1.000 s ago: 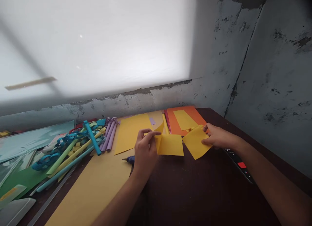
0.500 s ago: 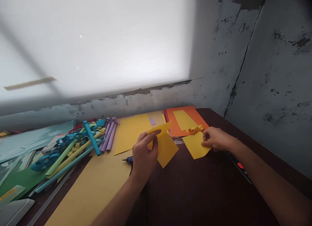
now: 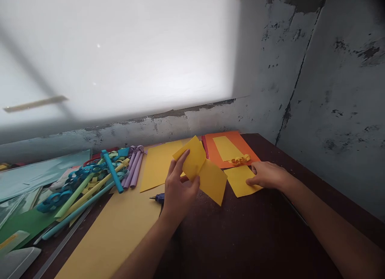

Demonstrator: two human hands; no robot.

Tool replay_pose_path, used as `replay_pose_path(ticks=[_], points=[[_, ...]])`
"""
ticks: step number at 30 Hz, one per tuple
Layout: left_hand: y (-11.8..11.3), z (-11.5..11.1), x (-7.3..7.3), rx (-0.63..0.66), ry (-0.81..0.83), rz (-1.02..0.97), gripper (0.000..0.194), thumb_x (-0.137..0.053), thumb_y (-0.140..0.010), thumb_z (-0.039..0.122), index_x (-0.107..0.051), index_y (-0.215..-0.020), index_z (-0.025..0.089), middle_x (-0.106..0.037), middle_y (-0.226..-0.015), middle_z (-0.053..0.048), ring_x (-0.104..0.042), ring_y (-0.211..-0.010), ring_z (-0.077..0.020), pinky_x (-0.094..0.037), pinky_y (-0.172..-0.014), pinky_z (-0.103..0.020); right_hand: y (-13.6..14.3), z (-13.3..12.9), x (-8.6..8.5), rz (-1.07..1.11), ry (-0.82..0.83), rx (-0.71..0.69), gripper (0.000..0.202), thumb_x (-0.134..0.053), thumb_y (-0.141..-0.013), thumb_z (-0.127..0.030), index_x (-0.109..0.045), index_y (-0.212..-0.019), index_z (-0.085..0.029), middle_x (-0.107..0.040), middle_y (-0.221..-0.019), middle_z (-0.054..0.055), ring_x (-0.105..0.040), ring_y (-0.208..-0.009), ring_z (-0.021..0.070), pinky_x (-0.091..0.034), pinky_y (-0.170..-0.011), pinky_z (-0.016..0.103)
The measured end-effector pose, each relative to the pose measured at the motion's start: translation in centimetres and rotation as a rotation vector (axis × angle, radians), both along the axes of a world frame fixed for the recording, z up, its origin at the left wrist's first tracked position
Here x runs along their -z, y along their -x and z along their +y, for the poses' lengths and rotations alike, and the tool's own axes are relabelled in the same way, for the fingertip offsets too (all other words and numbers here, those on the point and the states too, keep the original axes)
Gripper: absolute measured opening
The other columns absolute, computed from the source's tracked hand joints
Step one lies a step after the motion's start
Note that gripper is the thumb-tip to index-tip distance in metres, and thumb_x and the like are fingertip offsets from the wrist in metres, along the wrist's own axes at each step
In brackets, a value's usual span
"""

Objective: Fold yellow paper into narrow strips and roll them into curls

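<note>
My left hand (image 3: 180,187) pinches a folded sheet of yellow paper (image 3: 213,180) above the dark table. The sheet stands partly unfolded along a middle crease, one half tilted up and the other slanting down to the right. My right hand (image 3: 267,174) is at the right edge of a flat yellow paper square (image 3: 240,182), thumb on top and the other fingers partly hidden. Just behind that square lie curled yellow paper strips (image 3: 240,160), at the front of an orange sheet (image 3: 249,148) that also bears a yellow paper piece (image 3: 225,148).
Left of my left hand lies a blue tool with a pointed metal tip (image 3: 158,198), on a tan sheet (image 3: 114,231). Purple paper rolls (image 3: 134,168), a large yellow sheet (image 3: 156,162) and a heap of blue paper curls (image 3: 72,180) with coloured rolls lie behind and left.
My left hand has turned the folded yellow sheet, so its crease opens wider and one half stands up. My right hand has shifted slightly and its thumb rests further onto the yellow square.
</note>
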State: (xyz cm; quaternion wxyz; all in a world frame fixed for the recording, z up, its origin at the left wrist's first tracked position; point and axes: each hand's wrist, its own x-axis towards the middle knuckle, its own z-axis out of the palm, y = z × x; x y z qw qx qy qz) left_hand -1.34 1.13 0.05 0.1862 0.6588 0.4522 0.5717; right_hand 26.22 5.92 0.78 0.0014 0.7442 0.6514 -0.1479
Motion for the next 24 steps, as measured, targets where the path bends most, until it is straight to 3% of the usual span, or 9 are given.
replay_pose_path(ticks=[5, 9, 13, 17, 19, 21, 24], points=[[-0.1, -0.1, -0.2, 0.141, 0.155, -0.176, 0.074, -0.073, -0.081, 0.022, -0.047, -0.15, 0.034, -0.047, -0.133, -0.007, -0.069, -0.111, -0.0249, -0.068, -0.084, -0.037, 0.6, -0.2, -0.5, 0.019, -0.161, 0.013, 0.013, -0.065, -0.081, -0.032, -0.058, -0.082, -0.022, -0.065, -0.101, 0.009, -0.065, -0.082, 0.0253, -0.04, -0.061, 0.033], [-0.2, -0.2, -0.4, 0.218, 0.235, -0.247, 0.082, -0.075, -0.08, 0.023, -0.041, -0.154, 0.032, -0.051, -0.138, -0.009, -0.069, -0.115, -0.0275, -0.066, -0.089, -0.039, 2.3, -0.9, -1.3, 0.53, -0.341, -0.178, 0.026, -0.05, -0.098, -0.043, -0.066, -0.095, -0.022, -0.072, -0.108, 0.009, -0.066, -0.099, 0.0246, -0.048, -0.08, 0.033], [-0.5, -0.4, -0.4, 0.302, 0.321, -0.299, 0.093, -0.077, -0.08, 0.025, -0.03, -0.16, 0.026, -0.063, -0.133, -0.012, -0.07, -0.114, -0.0296, -0.063, -0.094, -0.043, 4.3, -2.0, -1.0, 0.956, -0.26, -0.338, 0.034, -0.059, -0.095, -0.046, -0.068, -0.117, -0.022, -0.072, -0.121, 0.011, -0.066, -0.113, 0.0266, -0.052, -0.094, 0.037], [-0.4, -0.2, -0.2, 0.357, 0.391, -0.368, 0.096, -0.081, -0.078, 0.029, -0.03, -0.159, 0.023, -0.067, -0.13, -0.015, -0.071, -0.112, -0.0311, -0.061, -0.096, -0.046, 5.4, -2.7, -0.4, 1.22, -0.149, -0.395, 0.03, -0.061, -0.094, -0.041, -0.068, -0.114, -0.02, -0.073, -0.118, 0.009, -0.068, -0.109, 0.0241, -0.054, -0.091, 0.035], [-0.2, 0.0, -0.1, 0.309, 0.417, -0.312, 0.086, -0.078, -0.084, 0.036, -0.035, -0.157, 0.024, -0.063, -0.136, -0.017, -0.067, -0.118, -0.0335, -0.059, -0.097, -0.049, 5.6, -2.8, -0.3, 1.274, -0.127, -0.367, 0.025, -0.062, -0.093, -0.038, -0.069, -0.108, -0.019, -0.073, -0.115, 0.008, -0.068, -0.108, 0.0228, -0.053, -0.088, 0.033], [0.1, 0.2, 0.0, 0.127, 0.373, -0.153, 0.072, -0.074, -0.087, 0.044, -0.046, -0.151, 0.026, -0.05, -0.15, -0.019, -0.056, -0.133, -0.0383, -0.056, -0.101, -0.053, 5.6, -2.9, -0.3, 1.297, -0.099, -0.345, 0.022, -0.064, -0.091, -0.037, -0.07, -0.103, -0.019, -0.074, -0.112, 0.007, -0.068, -0.104, 0.0218, -0.052, -0.085, 0.031], [0.4, 0.1, -0.3, -0.175, 0.172, 0.183, 0.063, -0.074, -0.086, 0.046, -0.054, -0.145, 0.032, -0.02, -0.167, -0.013, -0.028, -0.151, -0.0424, -0.041, -0.112, -0.062, 5.8, -3.2, -0.5, 1.332, -0.044, -0.336, 0.02, -0.068, -0.088, -0.038, -0.07, -0.095, -0.019, -0.074, -0.104, 0.006, -0.068, -0.095, 0.0204, -0.051, -0.082, 0.03]])
